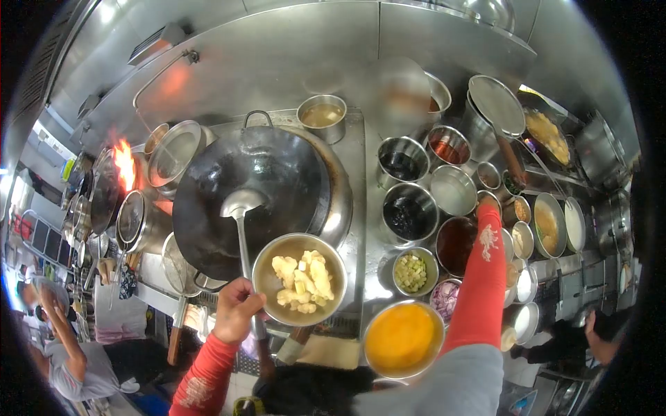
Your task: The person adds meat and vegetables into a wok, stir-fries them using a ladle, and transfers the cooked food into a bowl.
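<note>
My left hand (236, 307) is closed on the rim of a metal bowl (265, 308), thumb uppermost. Pale yellow chunks (303, 283), like cauliflower florets, lie in the bowl. Just beyond it is a large dark wok (208, 173), where a steel ladle (242, 205) rests, its handle running down behind the bowl and hand. Stretched out to the right, my right hand (490, 199) reaches in among small metal seasoning pots; its fingers are hard to make out. Close to it are a pot of clear liquid (454, 188) and one of dark red-brown sauce (455, 243).
Beaten egg fills a large bowl (402, 340) at the front. Diced green vegetable (413, 272) and chopped purple onion (449, 298) sit nearby. At right a strainer (497, 104) lies over a tall pot. A flame (124, 164) rises at left; other people stand at both sides.
</note>
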Demonstrator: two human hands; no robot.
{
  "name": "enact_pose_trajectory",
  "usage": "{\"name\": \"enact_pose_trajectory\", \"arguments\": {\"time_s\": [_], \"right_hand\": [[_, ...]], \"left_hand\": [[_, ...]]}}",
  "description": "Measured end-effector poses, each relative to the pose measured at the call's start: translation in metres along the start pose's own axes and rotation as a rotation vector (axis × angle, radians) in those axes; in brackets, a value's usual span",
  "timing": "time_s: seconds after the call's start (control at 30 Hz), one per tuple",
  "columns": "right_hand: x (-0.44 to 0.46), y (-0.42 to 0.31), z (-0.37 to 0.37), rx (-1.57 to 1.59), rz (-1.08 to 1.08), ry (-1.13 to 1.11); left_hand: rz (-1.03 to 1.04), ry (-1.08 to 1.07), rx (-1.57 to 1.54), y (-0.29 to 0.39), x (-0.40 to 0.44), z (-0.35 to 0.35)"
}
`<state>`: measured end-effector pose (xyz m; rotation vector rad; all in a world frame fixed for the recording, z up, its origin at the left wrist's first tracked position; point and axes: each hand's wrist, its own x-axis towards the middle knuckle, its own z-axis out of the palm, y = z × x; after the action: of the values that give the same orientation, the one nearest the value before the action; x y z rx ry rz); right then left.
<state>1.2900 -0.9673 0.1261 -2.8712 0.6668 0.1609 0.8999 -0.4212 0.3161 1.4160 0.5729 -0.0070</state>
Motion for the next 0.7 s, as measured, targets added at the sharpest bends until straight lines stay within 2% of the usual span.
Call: {"name": "enact_pose_trajectory", "arguments": {"time_s": [0.7], "right_hand": [[-0.002,-0.002,-0.001,0.077,0.085,0.011]], "left_hand": [[-0.012,-0.022,0.067,-0.006,0.024,-0.004]]}}
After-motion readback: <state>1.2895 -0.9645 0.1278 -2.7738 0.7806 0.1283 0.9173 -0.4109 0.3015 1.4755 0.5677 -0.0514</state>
